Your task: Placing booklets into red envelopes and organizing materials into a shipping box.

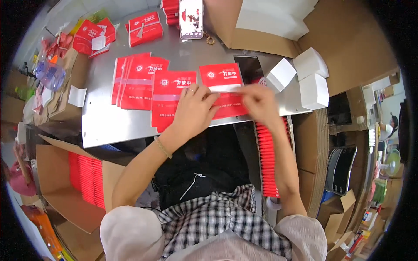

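Note:
A flat red packet with white print lies before me on the metal table, with a white paper strip across its middle. My left hand bends over the packet's left side, its fingers closed at that edge. At the strip's right end is my right hand, slightly smeared by motion, its fingers pinched together. Under and left of my left hand lies another red packet with a pinkish band. Farther left, several overlapping banded red packets are fanned out.
White paper stacks stand at the table's right edge, beside a large cardboard box. At the back are a phone, a bead bracelet and a red bundle. Boxes of red packets flank my lap.

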`<state>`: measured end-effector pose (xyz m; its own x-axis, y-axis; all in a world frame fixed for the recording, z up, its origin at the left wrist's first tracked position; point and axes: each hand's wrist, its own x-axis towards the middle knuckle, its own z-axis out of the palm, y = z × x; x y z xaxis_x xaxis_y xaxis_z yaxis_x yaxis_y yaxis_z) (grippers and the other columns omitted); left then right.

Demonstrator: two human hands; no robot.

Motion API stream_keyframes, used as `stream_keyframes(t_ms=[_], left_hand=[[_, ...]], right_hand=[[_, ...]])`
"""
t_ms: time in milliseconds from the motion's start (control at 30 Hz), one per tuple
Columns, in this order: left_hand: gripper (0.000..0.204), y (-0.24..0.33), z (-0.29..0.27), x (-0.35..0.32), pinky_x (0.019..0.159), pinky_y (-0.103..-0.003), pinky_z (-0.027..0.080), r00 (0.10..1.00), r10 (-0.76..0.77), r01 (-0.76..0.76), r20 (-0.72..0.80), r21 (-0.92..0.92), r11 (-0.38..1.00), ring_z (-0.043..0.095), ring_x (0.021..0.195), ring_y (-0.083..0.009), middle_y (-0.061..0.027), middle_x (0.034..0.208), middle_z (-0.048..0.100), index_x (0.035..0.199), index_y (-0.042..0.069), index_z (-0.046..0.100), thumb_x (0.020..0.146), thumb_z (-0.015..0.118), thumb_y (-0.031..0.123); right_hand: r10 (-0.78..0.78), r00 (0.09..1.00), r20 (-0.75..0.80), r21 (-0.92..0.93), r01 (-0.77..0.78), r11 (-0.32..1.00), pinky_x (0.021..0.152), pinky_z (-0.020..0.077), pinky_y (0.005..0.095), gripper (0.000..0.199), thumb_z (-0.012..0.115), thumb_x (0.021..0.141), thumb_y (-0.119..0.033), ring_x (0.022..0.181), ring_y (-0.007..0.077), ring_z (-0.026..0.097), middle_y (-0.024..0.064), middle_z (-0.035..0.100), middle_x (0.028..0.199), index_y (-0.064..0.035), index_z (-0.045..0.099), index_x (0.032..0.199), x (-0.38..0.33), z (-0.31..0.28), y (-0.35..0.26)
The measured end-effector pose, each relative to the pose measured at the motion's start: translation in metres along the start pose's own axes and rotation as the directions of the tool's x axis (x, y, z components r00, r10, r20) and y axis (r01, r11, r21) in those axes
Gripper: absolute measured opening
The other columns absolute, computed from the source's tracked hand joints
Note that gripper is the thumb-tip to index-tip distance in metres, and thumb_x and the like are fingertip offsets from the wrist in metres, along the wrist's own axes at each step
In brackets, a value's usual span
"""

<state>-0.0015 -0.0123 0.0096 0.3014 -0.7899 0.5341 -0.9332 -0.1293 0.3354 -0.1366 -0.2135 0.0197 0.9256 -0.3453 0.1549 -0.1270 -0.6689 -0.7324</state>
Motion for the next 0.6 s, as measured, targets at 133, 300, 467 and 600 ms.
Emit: stream_keyframes(t_ms=[133, 300, 467, 600], left_hand=[[0.033, 0.010, 0.004, 0.011, 0.088, -0.046, 0.044, 0.981, -0.086, 0.092, 0.173, -0.024, 0.995, 0.055, 0.106, -0.0334, -0.0131, 0.105, 0.058, 0.106, 0.005, 0.065, 0.079, 0.075, 0.021], [0.055, -0.002, 0.010, 0.032, 0.093, -0.051, 0.046, 0.942, -0.133, 0.120, 0.307, 0.060, 0.991, 0.056, 0.107, -0.0382, -0.0174, 0.117, 0.054, 0.119, 0.005, 0.055, 0.075, 0.080, 0.026], [0.067, -0.012, 0.000, 0.047, 0.095, -0.053, 0.042, 0.815, -0.153, 0.229, 0.559, -0.069, 0.971, 0.058, 0.109, -0.0392, -0.0160, 0.113, 0.062, 0.119, 0.007, 0.058, 0.066, 0.086, 0.037], [0.061, 0.003, -0.008, 0.041, 0.098, -0.054, 0.034, 0.852, -0.164, 0.223, 0.497, -0.062, 0.973, 0.055, 0.113, -0.0358, -0.0107, 0.107, 0.066, 0.116, 0.013, 0.059, 0.067, 0.085, 0.038]], right_hand=[[-0.280, 0.816, -0.507, -0.771, -0.283, 0.571, 0.084, 0.0497, 0.0409, 0.014, 0.067, 0.085, -0.013, 0.095, 0.0325, 0.064, 0.0137, 0.067, 0.101, -0.0044, 0.072, 0.095, 0.009, -0.052, 0.043], [0.019, 0.883, -0.468, -0.201, -0.127, 0.971, 0.083, 0.0504, 0.0396, 0.019, 0.066, 0.088, -0.014, 0.092, 0.0347, 0.065, 0.0172, 0.067, 0.098, -0.0033, 0.072, 0.102, 0.015, -0.074, 0.071], [-0.276, 0.746, -0.606, -0.429, -0.014, 0.903, 0.074, 0.0480, 0.0459, 0.027, 0.055, 0.093, -0.007, 0.083, 0.0366, 0.062, 0.0194, 0.063, 0.089, 0.0009, 0.056, 0.119, 0.038, -0.036, 0.005], [0.040, 0.986, -0.160, 0.106, -0.023, 0.994, 0.076, 0.0443, 0.0394, 0.020, 0.061, 0.080, -0.008, 0.081, 0.0271, 0.058, 0.0136, 0.064, 0.092, 0.0004, 0.069, 0.097, 0.020, 0.022, 0.007]])
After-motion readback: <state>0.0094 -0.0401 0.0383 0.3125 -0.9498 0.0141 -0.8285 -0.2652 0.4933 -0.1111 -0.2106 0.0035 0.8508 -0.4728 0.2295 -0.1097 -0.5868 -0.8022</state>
